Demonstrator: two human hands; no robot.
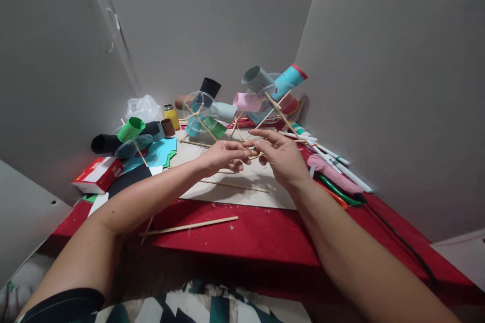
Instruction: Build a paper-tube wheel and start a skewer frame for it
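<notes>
My left hand (228,155) and my right hand (283,157) meet above a pale board (276,197), fingertips touching. Both are closed in a pinch; what sits between the fingers is too small to make out. Thin wooden sticks (235,185) lie on the board beneath them. Just behind my hands stands a stick frame with a clear plastic disc (200,111) and paper tubes, among them a black tube (210,89) and a green tube (215,128). Right of it, a second frame of crossed sticks (279,109) carries a grey tube (256,78) and a blue tube (291,79).
A red cloth (265,227) covers the table, with a loose stick (197,225) near its front edge. At left are a red and white box (97,174), another tube wheel (134,144) and a yellow bottle (171,117). A pink glue gun (333,174) with a cord lies right, near white rods (352,174).
</notes>
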